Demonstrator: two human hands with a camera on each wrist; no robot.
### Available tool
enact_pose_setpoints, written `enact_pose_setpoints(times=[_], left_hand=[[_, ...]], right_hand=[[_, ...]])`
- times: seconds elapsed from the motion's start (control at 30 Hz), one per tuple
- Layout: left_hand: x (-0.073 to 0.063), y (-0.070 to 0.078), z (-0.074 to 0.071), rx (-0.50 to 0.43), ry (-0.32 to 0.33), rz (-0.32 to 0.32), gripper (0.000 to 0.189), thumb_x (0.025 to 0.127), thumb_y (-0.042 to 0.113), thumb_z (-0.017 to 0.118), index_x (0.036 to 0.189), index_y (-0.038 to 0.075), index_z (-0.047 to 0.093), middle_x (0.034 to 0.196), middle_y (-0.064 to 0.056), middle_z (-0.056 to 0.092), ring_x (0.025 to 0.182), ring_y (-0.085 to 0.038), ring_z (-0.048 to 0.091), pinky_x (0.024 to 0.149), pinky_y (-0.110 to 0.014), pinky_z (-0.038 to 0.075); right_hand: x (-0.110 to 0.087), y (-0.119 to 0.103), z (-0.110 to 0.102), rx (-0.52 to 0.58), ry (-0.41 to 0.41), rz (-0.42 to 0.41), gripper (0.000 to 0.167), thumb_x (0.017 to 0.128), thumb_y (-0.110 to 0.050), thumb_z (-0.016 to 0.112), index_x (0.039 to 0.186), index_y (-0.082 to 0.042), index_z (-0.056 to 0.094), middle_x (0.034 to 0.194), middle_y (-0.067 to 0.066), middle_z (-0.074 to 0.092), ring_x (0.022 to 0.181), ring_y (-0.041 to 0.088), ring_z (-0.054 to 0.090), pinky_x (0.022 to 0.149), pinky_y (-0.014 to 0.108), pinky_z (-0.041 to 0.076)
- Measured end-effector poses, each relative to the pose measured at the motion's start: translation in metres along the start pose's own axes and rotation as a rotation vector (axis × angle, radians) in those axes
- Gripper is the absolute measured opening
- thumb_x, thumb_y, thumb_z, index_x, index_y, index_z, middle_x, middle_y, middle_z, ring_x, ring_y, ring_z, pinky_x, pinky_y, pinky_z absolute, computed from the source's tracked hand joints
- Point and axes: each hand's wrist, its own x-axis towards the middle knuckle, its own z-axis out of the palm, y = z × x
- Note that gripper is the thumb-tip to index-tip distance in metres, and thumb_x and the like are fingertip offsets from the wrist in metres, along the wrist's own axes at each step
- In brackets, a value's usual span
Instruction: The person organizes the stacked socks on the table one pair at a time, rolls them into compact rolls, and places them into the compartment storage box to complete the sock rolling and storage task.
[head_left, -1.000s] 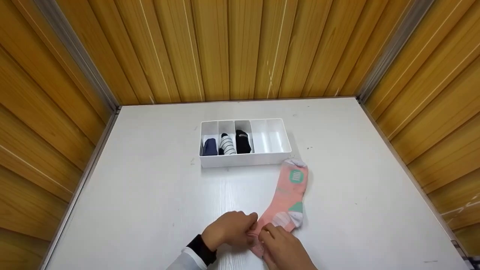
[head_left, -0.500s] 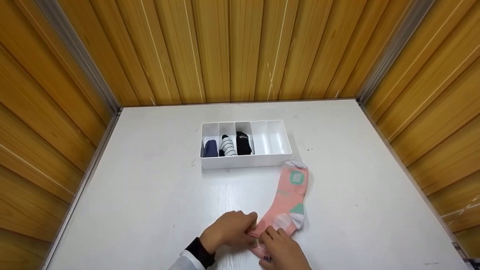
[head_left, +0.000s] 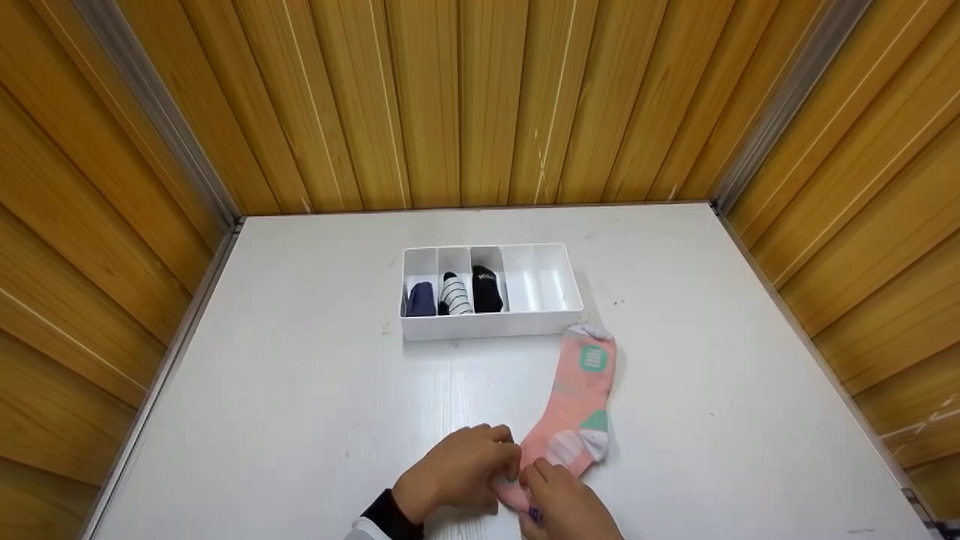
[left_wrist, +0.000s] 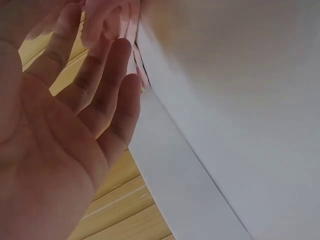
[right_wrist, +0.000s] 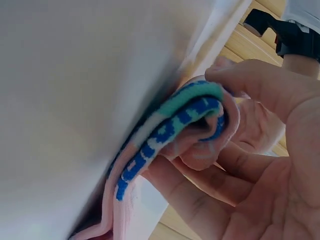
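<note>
A long pink sock [head_left: 581, 390] with green and white patches lies on the white table, its cuff close to the front right of a divided box. At its near end it is folded over, and the right wrist view shows the curled layers with a blue and green pattern [right_wrist: 167, 130]. My right hand [head_left: 568, 501] pinches this rolled end between thumb and fingers. From the other side my left hand [head_left: 461, 469] grips the same fold; in the left wrist view its fingers [left_wrist: 117, 95] bend toward the pink fabric [left_wrist: 112, 22]. The hands partly hide the fold.
The white box [head_left: 487, 326] holds a navy sock [head_left: 422, 300], a striped sock [head_left: 454, 294] and a black sock [head_left: 487, 291] in separate left compartments. Wood-patterned walls [head_left: 480, 105] enclose the table [head_left: 300, 360] at the back and sides.
My left hand has shifted slightly up and right over the fold, its fingers closer around it. The right hand has drawn back a little from the first frame, exposing the patterned end.
</note>
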Motion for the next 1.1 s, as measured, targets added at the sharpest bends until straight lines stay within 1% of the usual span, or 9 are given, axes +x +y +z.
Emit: enact_pose_setpoints(times=[0.1,0.23,0.43,0.53,0.7,0.83,0.9,1.03,1.1], left_hand=[[0.000,0.001,0.005,0.003,0.018,0.004,0.045,0.058,0.013,0.095,0.089,0.025,0.065,0.094,0.014,0.059,0.075,-0.001,0.044,0.069,-0.016,0.042],[0.004,0.002,0.010,0.049,0.050,0.032,0.035,0.069,0.014,0.088,0.091,0.026,0.065,0.089,0.013,0.057,0.070,-0.001,0.043,0.064,-0.016,0.037],[0.009,0.003,0.009,0.018,0.010,0.017,0.021,0.074,0.023,0.086,0.087,0.026,0.070,0.079,0.015,0.057,0.064,0.002,0.041,0.059,-0.015,0.034],[0.010,0.003,0.007,0.034,0.003,0.021,0.016,0.078,0.032,0.085,0.084,0.027,0.072,0.075,0.016,0.058,0.063,0.004,0.040,0.056,-0.014,0.032],[0.010,0.005,0.003,0.042,-0.003,0.026,0.014,0.086,0.041,0.077,0.081,0.029,0.073,0.072,0.018,0.060,0.063,0.006,0.042,0.056,-0.014,0.033],[0.012,0.006,0.000,0.022,-0.029,0.022,0.005,0.086,0.030,0.074,0.083,0.027,0.073,0.073,0.018,0.060,0.064,0.004,0.044,0.057,-0.015,0.034],[0.014,0.006,-0.001,0.013,-0.043,0.012,0.002,0.083,0.025,0.074,0.084,0.026,0.072,0.073,0.019,0.059,0.064,0.003,0.045,0.058,-0.015,0.035],[0.018,0.005,0.000,-0.024,-0.073,-0.040,0.002,0.083,0.025,0.073,0.086,0.025,0.073,0.072,0.018,0.059,0.064,0.002,0.045,0.059,-0.016,0.037],[0.019,0.004,0.000,-0.045,-0.088,-0.077,0.005,0.083,0.026,0.074,0.087,0.024,0.074,0.072,0.018,0.059,0.065,0.002,0.047,0.060,-0.017,0.038]], right_hand=[[0.000,0.002,0.000,0.014,0.027,-0.014,0.033,0.074,-0.024,0.080,0.098,-0.014,0.059,0.090,-0.008,0.051,0.071,0.002,0.039,0.059,0.019,0.043],[-0.002,0.006,0.001,0.047,0.072,-0.024,0.031,0.072,-0.022,0.079,0.095,-0.014,0.060,0.092,-0.008,0.050,0.073,0.002,0.041,0.061,0.020,0.045],[-0.006,0.008,0.001,0.007,0.117,0.029,0.027,0.073,-0.025,0.079,0.095,-0.018,0.067,0.095,-0.011,0.047,0.083,0.005,0.042,0.066,0.022,0.046],[-0.008,0.006,-0.001,-0.015,0.097,0.080,0.024,0.075,-0.028,0.077,0.095,-0.019,0.068,0.095,-0.010,0.047,0.083,0.006,0.042,0.062,0.023,0.044],[-0.008,0.007,-0.003,0.070,0.021,0.153,0.013,0.083,-0.023,0.071,0.094,-0.020,0.065,0.097,-0.010,0.043,0.081,0.007,0.039,0.060,0.023,0.041],[-0.007,0.011,-0.004,0.103,0.053,0.115,0.002,0.090,-0.016,0.065,0.089,-0.017,0.063,0.097,-0.010,0.039,0.079,0.005,0.037,0.066,0.024,0.042],[-0.007,0.013,-0.004,0.101,0.079,0.082,0.006,0.094,-0.014,0.062,0.088,-0.016,0.062,0.095,-0.010,0.036,0.078,0.003,0.035,0.068,0.024,0.042],[-0.007,0.014,-0.005,0.074,0.129,0.057,0.001,0.096,-0.012,0.063,0.097,-0.013,0.063,0.093,-0.010,0.035,0.075,0.001,0.032,0.064,0.021,0.039],[-0.006,0.013,-0.005,0.047,0.165,0.075,0.008,0.094,-0.011,0.067,0.100,-0.014,0.062,0.091,-0.010,0.037,0.073,0.000,0.033,0.059,0.019,0.037]])
